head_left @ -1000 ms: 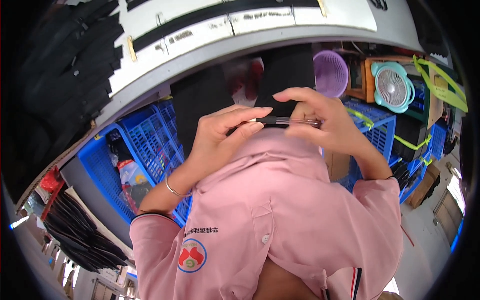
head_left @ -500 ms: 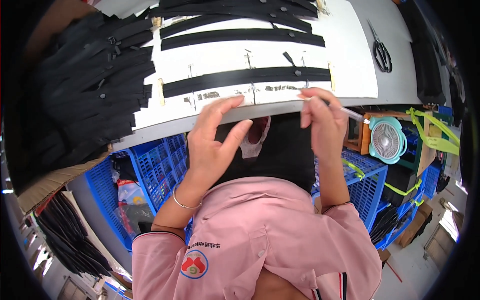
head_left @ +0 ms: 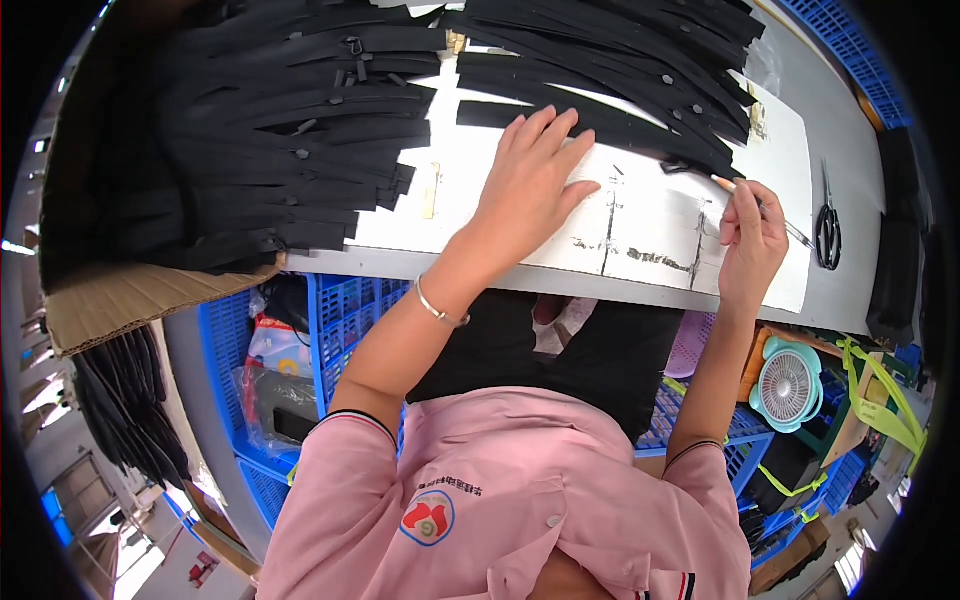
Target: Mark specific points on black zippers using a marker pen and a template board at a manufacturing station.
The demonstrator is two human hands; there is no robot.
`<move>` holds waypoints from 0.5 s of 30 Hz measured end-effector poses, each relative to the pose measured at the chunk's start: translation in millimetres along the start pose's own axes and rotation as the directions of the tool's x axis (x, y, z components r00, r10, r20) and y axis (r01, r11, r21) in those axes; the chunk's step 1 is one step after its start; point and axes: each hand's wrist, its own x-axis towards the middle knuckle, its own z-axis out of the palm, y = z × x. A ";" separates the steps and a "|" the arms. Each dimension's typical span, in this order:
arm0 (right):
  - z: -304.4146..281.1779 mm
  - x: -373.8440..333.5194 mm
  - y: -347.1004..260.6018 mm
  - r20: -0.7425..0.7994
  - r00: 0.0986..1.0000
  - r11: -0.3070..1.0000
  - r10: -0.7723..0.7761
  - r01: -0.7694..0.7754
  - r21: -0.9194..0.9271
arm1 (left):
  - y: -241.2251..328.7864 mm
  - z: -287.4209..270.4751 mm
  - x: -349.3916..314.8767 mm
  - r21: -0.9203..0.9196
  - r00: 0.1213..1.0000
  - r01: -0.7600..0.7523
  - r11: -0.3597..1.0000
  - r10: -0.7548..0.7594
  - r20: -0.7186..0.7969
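Note:
My left hand (head_left: 535,185) reaches forward over the white board (head_left: 480,180), fingers stretched out. Its fingertips rest at the front edge of the nearest black strip (head_left: 640,130), which looks like a zipper. In my right hand (head_left: 755,235) a slim pen (head_left: 797,235) is gripped, its tip pointing to the strip's right end. A small black pull tab (head_left: 685,165), slightly blurred, lies just left of the pen tip. Dark marked lines (head_left: 610,225) run across the board between my hands. More black strips (head_left: 610,30) with small grey sliders lie beyond.
A thick pile of black strips (head_left: 200,130) covers the table's left side, above a cardboard edge (head_left: 160,300). Black-handled scissors (head_left: 828,235) lie at the right. Below the table are blue crates (head_left: 345,320) and a small turquoise fan (head_left: 787,385).
Both hands have moved forward over the board. The strip that lay across the marked lines has shifted away from me, against the other strips. The view has turned, too.

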 end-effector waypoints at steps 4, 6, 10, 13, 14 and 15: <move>-4.0 -10.2 7.1 0.113 0.991 0.984 0.069 -0.086 0.157 | -10.7 -18.5 -1.4 -0.066 0.999 0.025 0.997 -0.027 -0.022; -9.5 -15.2 8.1 0.106 0.990 0.980 0.090 -0.108 0.168 | -27.0 -52.0 -5.0 0.152 0.995 0.011 0.988 0.004 -0.098; -19.9 -23.7 6.6 0.080 0.994 0.981 0.075 -0.088 0.171 | -88.9 -104.8 -26.7 0.537 0.988 0.143 0.831 -0.090 -0.124; -25.1 -29.6 3.7 0.167 0.985 0.989 0.048 -0.071 0.131 | -120.0 -125.1 -33.8 0.533 0.982 0.174 0.828 -0.105 -0.157; -25.2 -32.4 2.9 0.142 0.989 0.990 0.052 -0.070 0.123 | -120.6 -127.9 -32.9 0.557 0.983 0.174 0.812 -0.107 -0.151; -22.8 -35.3 2.2 0.116 0.991 0.982 0.060 -0.080 0.170 | -112.3 -126.5 -28.8 0.547 0.986 0.156 0.822 -0.094 -0.140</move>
